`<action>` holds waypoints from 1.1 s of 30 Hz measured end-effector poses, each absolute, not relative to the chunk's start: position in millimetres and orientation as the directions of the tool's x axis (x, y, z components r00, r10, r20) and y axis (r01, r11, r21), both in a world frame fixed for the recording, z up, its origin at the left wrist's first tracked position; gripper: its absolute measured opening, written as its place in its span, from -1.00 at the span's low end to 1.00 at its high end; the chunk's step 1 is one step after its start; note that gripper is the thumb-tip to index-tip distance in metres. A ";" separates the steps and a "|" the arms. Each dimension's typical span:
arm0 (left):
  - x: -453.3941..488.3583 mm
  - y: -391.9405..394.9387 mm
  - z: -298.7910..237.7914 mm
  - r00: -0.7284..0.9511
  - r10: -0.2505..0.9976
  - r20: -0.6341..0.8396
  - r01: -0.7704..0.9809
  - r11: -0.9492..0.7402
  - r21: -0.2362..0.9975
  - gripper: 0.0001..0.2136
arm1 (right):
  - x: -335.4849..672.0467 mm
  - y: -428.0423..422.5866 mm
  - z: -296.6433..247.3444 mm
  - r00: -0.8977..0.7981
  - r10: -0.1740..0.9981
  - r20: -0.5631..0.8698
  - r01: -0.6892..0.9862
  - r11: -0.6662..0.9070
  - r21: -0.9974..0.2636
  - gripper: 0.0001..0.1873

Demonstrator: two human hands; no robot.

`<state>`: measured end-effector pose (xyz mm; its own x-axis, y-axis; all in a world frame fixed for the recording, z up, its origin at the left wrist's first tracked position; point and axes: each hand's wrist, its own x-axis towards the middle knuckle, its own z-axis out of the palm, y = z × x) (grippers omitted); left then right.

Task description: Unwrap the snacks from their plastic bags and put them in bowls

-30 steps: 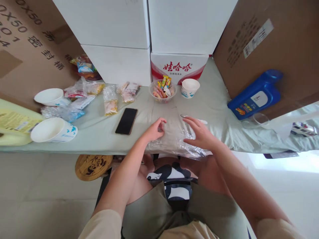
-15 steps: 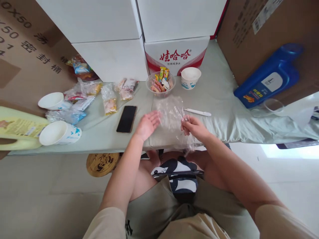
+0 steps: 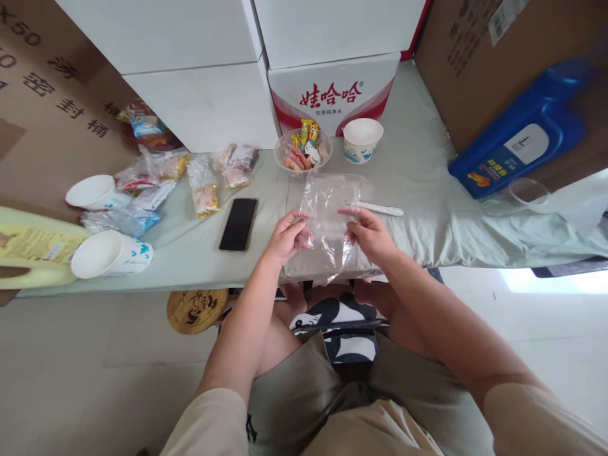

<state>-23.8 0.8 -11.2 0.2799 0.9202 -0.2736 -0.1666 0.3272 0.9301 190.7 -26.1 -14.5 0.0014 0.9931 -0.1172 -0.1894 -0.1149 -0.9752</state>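
Note:
A clear plastic bag (image 3: 329, 218) is held up just above the table's front edge, between both hands. My left hand (image 3: 286, 237) pinches its left side and my right hand (image 3: 369, 233) pinches its right side. A white pen-like stick (image 3: 380, 209) lies on the pale green cloth (image 3: 418, 190) just beyond my right hand. A clear bowl of wrapped sweets (image 3: 303, 152) stands behind the bag, and a black phone (image 3: 239, 223) lies flat to the left of my left hand.
White paper cups (image 3: 112, 254) (image 3: 93, 191) (image 3: 362, 139) stand on the table, with several small filled snack bags (image 3: 203, 188) at the left. A yellow jug (image 3: 28, 247) lies far left, a blue jug (image 3: 522, 142) at the right. Cardboard and white boxes (image 3: 327, 95) wall the back.
The bag lay flat on the table under both hands a second ago. My right hand lifted it, and my left hand, open half a second ago, has now closed on its left side.

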 end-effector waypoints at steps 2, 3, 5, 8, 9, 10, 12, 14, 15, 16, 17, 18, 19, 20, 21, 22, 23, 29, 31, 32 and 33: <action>-26.7 -0.4 -10.2 0.284 0.922 -0.264 -0.245 0.336 0.909 -0.79 | 191.7 -27.7 -14.1 -0.037 0.999 -0.022 -0.251 -0.030 -0.968 -0.93; -27.4 -0.3 -10.5 0.292 0.919 -0.264 -0.264 0.343 0.902 -0.80 | 192.6 -28.1 -14.4 -0.061 0.998 0.012 -0.261 -0.004 -0.965 -0.91; -27.6 1.6 -12.8 0.313 0.909 -0.276 -0.260 0.361 0.895 -0.83 | 195.0 -27.5 -16.2 -0.089 0.995 0.037 -0.233 0.015 -0.972 -0.87; -25.5 7.8 -19.1 0.297 0.906 -0.300 -0.205 0.367 0.907 -0.79 | 198.8 -23.9 -19.7 -0.056 0.998 0.042 -0.108 0.036 -0.994 -0.92; -24.5 9.9 -21.3 0.279 0.911 -0.303 -0.177 0.359 0.916 -0.75 | 200.0 -22.7 -20.4 -0.049 0.997 0.054 -0.060 0.051 -0.997 -0.92; -23.5 11.7 -23.1 0.256 0.920 -0.298 -0.146 0.342 0.928 -0.72 | 200.9 -21.6 -20.6 -0.044 0.997 0.063 -0.016 0.063 -0.998 -0.93; -21.7 14.0 -25.3 0.219 0.940 -0.262 -0.068 0.283 0.957 -0.71 | 202.2 -20.3 -19.8 -0.020 0.999 0.035 0.004 0.035 -0.999 -0.94; -20.4 14.9 -25.7 0.218 0.954 -0.206 -0.003 0.212 0.977 -0.74 | 202.8 -20.0 -18.2 0.027 0.998 -0.063 -0.087 -0.061 -0.994 -0.76; -19.9 15.2 -25.5 0.223 0.958 -0.178 0.010 0.180 0.984 -0.74 | 202.7 -20.0 -17.6 0.044 0.991 -0.125 -0.142 -0.118 -0.983 -0.64; -19.5 15.5 -25.2 0.228 0.961 -0.153 0.011 0.154 0.988 -0.73 | 202.4 -20.2 -17.1 0.050 0.982 -0.184 -0.178 -0.173 -0.969 -0.53; -19.1 15.8 -24.9 0.230 0.964 -0.133 0.004 0.136 0.991 -0.71 | 202.0 -20.5 -16.9 0.045 0.971 -0.234 -0.183 -0.222 -0.958 -0.41; -18.7 16.3 -24.6 0.224 0.967 -0.118 -0.011 0.123 0.992 -0.70 | 201.4 -20.9 -16.9 0.030 0.962 -0.273 -0.158 -0.265 -0.951 -0.28; -18.3 16.8 -24.5 0.208 0.973 -0.101 -0.037 0.111 0.993 -0.68 | 200.7 -21.3 -16.9 0.008 0.954 -0.299 -0.119 -0.296 -0.948 -0.17; -17.9 17.2 -24.5 0.184 0.979 -0.086 -0.074 0.101 0.992 -0.65 | 199.9 -21.8 -16.8 -0.015 0.950 -0.311 -0.084 -0.311 -0.947 -0.11; -17.5 17.5 -24.4 0.157 0.985 -0.074 -0.124 0.094 0.988 -0.60 | 199.0 -22.2 -16.5 -0.034 0.951 -0.306 -0.062 -0.308 -0.949 -0.09; -16.9 17.5 -24.2 0.139 0.988 -0.073 -0.184 0.098 0.978 -0.53 | 198.1 -22.6 -15.9 -0.040 0.958 -0.284 -0.057 -0.286 -0.957 -0.11; -16.1 17.2 -23.9 0.145 0.985 -0.092 -0.242 0.125 0.962 -0.47 | 197.3 -22.9 -14.9 -0.029 0.969 -0.247 -0.069 -0.248 -0.966 -0.15; -7.8 12.2 -19.8 0.375 0.857 -0.354 -0.197 0.447 0.872 -0.52 | 195.5 -21.3 -8.9 0.052 0.993 -0.106 -0.287 -0.087 -0.954 -0.33; -5.8 11.4 -18.7 0.341 0.874 -0.347 -0.188 0.424 0.886 -0.59 | 196.4 -19.9 -10.6 -0.035 0.984 -0.177 -0.280 -0.180 -0.943 -0.52; -5.5 11.4 -18.5 0.323 0.884 -0.338 -0.180 0.408 0.895 -0.61 | 197.0 -19.2 -12.1 -0.069 0.972 -0.224 -0.243 -0.234 -0.941 -0.60; -5.5 11.6 -18.4 0.307 0.893 -0.328 -0.165 0.390 0.906 -0.63 | 197.6 -18.6 -13.8 -0.087 0.960 -0.267 -0.196 -0.279 -0.940 -0.66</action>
